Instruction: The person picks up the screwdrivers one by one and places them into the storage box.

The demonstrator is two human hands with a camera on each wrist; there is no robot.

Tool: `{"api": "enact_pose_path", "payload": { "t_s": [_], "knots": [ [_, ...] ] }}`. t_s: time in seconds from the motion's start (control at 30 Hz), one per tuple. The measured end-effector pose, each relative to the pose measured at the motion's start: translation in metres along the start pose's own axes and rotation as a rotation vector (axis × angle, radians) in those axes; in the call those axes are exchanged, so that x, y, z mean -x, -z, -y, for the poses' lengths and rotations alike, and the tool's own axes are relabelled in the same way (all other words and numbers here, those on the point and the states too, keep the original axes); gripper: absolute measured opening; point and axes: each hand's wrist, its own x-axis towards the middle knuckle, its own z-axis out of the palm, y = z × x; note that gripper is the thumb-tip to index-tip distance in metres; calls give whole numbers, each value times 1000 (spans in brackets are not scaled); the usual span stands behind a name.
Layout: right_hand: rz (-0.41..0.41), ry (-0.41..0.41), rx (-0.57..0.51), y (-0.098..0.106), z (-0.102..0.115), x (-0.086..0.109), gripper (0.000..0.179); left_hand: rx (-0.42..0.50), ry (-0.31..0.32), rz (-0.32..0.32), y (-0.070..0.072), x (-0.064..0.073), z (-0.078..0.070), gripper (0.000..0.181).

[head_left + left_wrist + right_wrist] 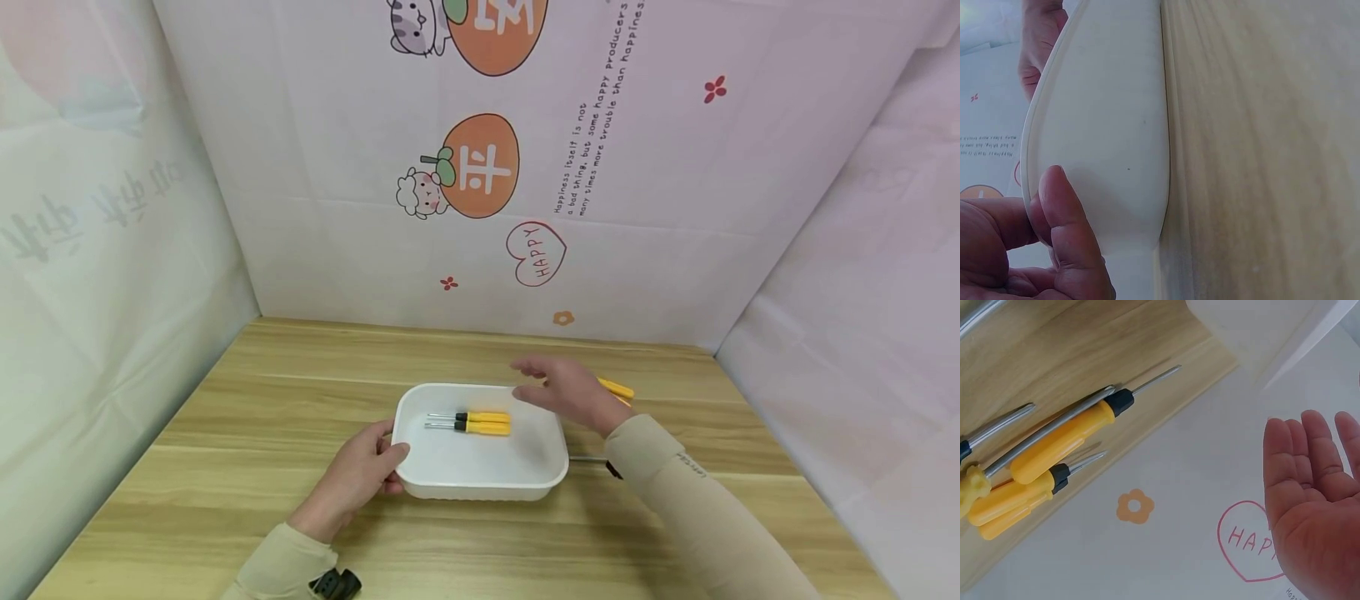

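Note:
A white plastic tray (pixel 465 462) stands on the table in the head view. My left hand (pixel 360 473) grips its left end, thumb over the rim and fingers beneath; the left wrist view shows the fingers (pixel 1072 231) at the tray's wall. Two small screwdrivers (pixel 486 428) with yellow handles and black collars lie side by side on the tray floor, tips to the left. Over the tray's right back corner hovers my right hand (pixel 573 393), fingers extended and palm empty. To its right, several yellow-handled screwdrivers (pixel 1060 447) lie on the table, partly hidden by the right arm in the head view.
The wooden table (pixel 300 400) meets a printed white cloth backdrop (pixel 337 250) behind, with cloth walls on the left and right. A metal shaft (pixel 587 458) shows between the tray and the right sleeve (pixel 652 454).

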Motion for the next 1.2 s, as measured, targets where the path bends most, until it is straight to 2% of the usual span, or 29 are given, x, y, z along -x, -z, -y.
{"api": "enact_pose_path", "payload": {
  "t_s": [0.4, 0.6, 0.83, 1.2],
  "knots": [
    [-60, 47, 71, 9, -15, 1, 56, -1, 1, 1, 0, 0, 0, 53],
    [-80, 43, 86, 15, -23, 3, 57, 2, -2, 3, 0, 0, 0, 52],
    [-145, 88, 150, 19, -41, 0, 58, 8, -2, 4, -1, 0, -1, 52],
    [-139, 11, 187, 27, -61, 0, 68, 9, 2, 3, -1, 0, -1, 53]
  ]
}}
